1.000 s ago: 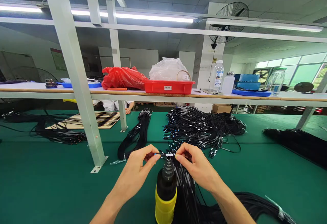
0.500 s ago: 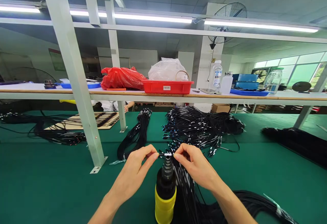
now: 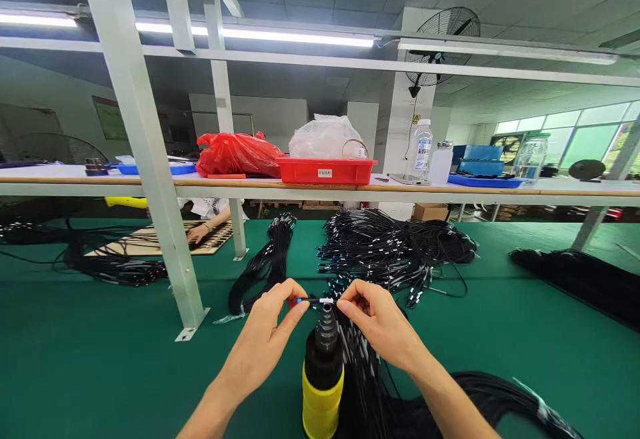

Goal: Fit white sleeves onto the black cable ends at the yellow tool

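Note:
A thin black cable with a white sleeve lies level just above the nozzle of an upright yellow-and-black heat gun. My left hand pinches the cable's end, where a small blue tip shows at the fingertips. On the other side, my right hand has thumb and forefinger closed on the cable beside the white sleeve. Both hands are apart from the heat gun. Behind and below my right hand runs a bundle of black cables with grey and white sleeves.
A large cable pile lies behind my hands, with a smaller bundle to its left. More cables lie at right. A white post stands left. Overhead, a shelf holds a red tray. A co-worker's hand rests over a board.
The cable and white sleeve have shifted slightly left over the nozzle, and the blue tip now shows. The co-worker's hand has reached forward over the board. One lamp at right looks dimmer.

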Demonstrator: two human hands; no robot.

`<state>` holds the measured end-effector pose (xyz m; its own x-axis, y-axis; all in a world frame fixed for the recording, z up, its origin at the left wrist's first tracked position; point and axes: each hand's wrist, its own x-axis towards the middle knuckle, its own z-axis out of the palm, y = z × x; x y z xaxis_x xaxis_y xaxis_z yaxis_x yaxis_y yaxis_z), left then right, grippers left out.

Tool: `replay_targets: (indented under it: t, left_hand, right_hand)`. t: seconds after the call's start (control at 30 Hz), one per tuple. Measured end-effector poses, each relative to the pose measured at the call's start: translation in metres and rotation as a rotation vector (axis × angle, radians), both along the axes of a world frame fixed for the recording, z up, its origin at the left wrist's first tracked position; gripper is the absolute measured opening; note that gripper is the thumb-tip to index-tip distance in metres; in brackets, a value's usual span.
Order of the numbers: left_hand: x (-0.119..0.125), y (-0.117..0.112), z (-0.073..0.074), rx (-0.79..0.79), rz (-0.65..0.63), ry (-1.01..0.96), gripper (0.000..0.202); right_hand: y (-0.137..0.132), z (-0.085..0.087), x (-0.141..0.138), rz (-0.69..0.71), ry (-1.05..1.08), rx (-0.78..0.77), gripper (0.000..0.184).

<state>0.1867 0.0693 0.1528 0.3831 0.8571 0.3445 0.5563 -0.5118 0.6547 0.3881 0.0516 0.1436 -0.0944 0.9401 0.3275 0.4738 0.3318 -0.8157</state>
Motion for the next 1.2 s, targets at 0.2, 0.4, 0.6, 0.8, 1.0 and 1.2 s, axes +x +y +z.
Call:
replay_targets:
  t: [0.2,0.4,0.6,0.8,1.0,1.2]
  left_hand:
    - [0.001,0.0,0.002,0.004,0.042,0.04,0.047]
    - [0.001,-0.001,0.0,-0.014,0.021,-0.046,0.031]
    - [0.002,-0.005,-0.001,-0.04,0.021,-0.061,0.044]
    - [0.0,-0.019,-0.008,-0.121,0.022,-0.07,0.045]
    - [-0.006,-0.043,-0.014,-0.104,0.026,-0.051,0.036]
    - [-0.013,-0.069,-0.032,0.047,0.134,-0.152,0.028]
  right_hand:
    - [-0.005,0.001,0.0,0.006,-0.131,0.034,0.032]
    - [0.0,-0.004,-0.002,0.002,-0.059,0.066,0.025]
    - [-0.006,-0.002,0.0,0.008,-0.157,0.046,0.033]
    - [-0.021,0.0,-0.001,0.052,-0.129,0.023,0.034]
    - [-0.044,-0.012,-0.006,0.028,-0.11,-0.018,0.027]
    - [-0.059,-0.033,-0.011,0.103,-0.165,0.087,0.024]
